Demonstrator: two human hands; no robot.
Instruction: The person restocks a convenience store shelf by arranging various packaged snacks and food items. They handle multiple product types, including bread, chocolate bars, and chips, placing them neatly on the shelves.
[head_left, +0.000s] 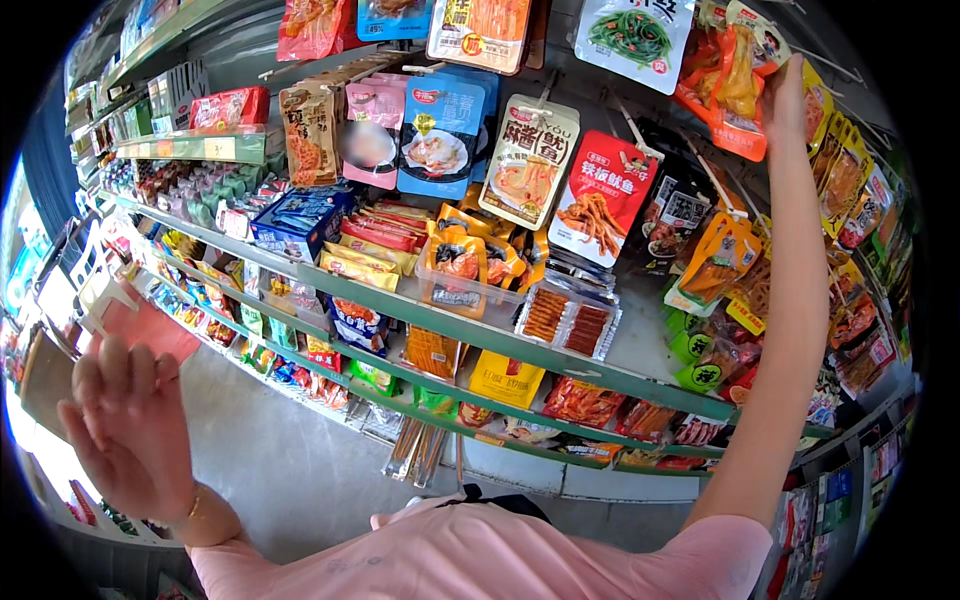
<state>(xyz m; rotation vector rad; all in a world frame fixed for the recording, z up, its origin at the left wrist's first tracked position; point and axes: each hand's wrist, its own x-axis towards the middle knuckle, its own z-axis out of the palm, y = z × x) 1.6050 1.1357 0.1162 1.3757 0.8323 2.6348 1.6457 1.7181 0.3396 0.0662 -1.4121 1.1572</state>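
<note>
My right hand (785, 105) reaches to the upper right, against the edge of an orange-red packet with a drumstick inside (735, 90). Its fingers are mostly hidden, so I cannot tell whether they grip the packet. Left of that hangs a white packet picturing green shreds (630, 37). Below it are a red squid snack packet (600, 199) and a cream packet (529, 161). My left hand (131, 427) is raised at the lower left over the floor, palm showing, fingers apart, with nothing in it. A thin bracelet circles its wrist.
A green-edged shelf (450, 319) runs across in front of me, with a clear plastic bin (469, 289) and a blue box (300, 221) on it. Metal hooks (630, 124) stick out above. Long thin packets (415, 450) jut out low over the grey floor (270, 442).
</note>
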